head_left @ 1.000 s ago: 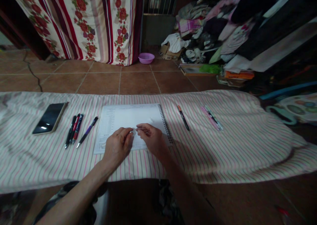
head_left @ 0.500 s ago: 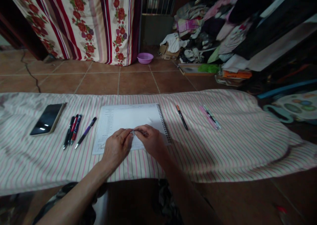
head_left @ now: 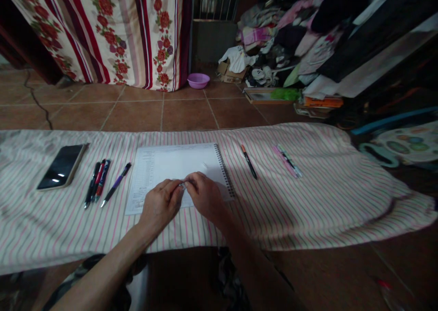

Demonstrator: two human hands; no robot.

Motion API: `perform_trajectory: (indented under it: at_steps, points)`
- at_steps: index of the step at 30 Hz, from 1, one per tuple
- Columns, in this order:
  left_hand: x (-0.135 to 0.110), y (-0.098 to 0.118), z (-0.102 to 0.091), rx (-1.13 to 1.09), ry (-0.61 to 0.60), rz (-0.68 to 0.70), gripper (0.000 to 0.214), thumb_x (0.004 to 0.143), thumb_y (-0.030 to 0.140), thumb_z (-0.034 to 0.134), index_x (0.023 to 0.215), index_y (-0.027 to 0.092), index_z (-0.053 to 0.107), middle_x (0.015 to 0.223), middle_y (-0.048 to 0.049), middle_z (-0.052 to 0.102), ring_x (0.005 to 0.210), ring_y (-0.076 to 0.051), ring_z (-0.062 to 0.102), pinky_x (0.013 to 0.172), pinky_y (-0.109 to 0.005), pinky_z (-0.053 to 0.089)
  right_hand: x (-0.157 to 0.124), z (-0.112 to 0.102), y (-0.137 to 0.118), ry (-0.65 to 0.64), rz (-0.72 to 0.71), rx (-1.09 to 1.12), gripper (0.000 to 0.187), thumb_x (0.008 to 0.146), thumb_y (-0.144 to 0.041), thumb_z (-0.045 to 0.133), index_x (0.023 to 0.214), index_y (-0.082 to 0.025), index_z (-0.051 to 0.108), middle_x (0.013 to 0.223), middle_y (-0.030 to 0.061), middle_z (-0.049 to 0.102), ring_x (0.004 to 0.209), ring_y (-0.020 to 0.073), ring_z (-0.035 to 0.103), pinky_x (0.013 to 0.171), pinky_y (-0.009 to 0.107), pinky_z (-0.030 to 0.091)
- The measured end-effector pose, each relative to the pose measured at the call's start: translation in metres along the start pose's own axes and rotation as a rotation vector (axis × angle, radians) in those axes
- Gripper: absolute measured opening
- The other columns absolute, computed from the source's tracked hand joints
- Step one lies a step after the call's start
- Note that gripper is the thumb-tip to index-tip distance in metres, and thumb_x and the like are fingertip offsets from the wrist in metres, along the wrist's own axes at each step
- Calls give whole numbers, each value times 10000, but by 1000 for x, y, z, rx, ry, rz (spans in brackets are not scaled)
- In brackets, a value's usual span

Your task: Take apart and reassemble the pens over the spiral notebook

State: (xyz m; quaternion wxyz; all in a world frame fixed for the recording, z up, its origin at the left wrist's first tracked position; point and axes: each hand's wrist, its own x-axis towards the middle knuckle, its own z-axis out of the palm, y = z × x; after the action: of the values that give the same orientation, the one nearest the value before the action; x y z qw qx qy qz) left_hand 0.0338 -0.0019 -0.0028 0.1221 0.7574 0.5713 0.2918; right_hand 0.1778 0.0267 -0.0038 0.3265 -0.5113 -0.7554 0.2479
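Note:
Over the spiral notebook (head_left: 174,159), my left hand (head_left: 160,202) and my right hand (head_left: 205,195) meet fingertip to fingertip. Both are closed in a pinch on a small, pale, shiny piece (head_left: 182,184), mostly hidden by the fingers; its kind I cannot make out. A small white piece (head_left: 204,166) lies on the page just beyond my right hand. To the left of the notebook rests a purple and black pen (head_left: 116,185), beside a cluster of black, red and blue pens (head_left: 98,183). An orange-tipped black pen (head_left: 249,162) lies right of the spiral binding.
A striped cloth (head_left: 308,210) covers the low table. On it are a phone (head_left: 61,167) at the left and pink and pale green pens (head_left: 288,162) at the right. Beyond, on the tiled floor, stand a purple basin (head_left: 198,81) and piled clothes (head_left: 270,37).
The whole view has shifted slightly, so things appear a little farther left. My hands stay together over the notebook, the right fingers now curled closer around the small piece.

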Motion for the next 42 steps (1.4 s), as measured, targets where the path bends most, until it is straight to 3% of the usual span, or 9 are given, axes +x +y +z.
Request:
perform_trajectory:
  at_steps: [24, 34, 42]
  points:
    - [1, 0, -1, -68, 7, -116, 238, 850, 332, 452, 951, 201, 623, 795, -22, 639, 664, -130, 581, 592, -235, 431, 0, -3, 1, 0, -12, 49, 102, 826, -146, 472, 787, -200, 548, 796, 24, 628, 775, 144, 584, 734, 261, 428]
    - [0, -1, 1, -38, 33, -92, 198, 825, 281, 461, 884, 197, 630, 724, -5, 607, 613, -106, 530, 570, -222, 396, 0, -1, 0, -7, -31, 50, 113, 828, -141, 455, 786, -197, 544, 798, 28, 632, 787, 147, 585, 735, 262, 431]
    - [0, -2, 1, -66, 55, -78, 188, 834, 286, 448, 889, 194, 604, 706, -3, 593, 585, -109, 524, 550, -227, 402, 3, -4, 6, 102, 37, 107, 91, 812, -154, 471, 826, -201, 548, 799, 29, 643, 763, 150, 606, 712, 261, 453]
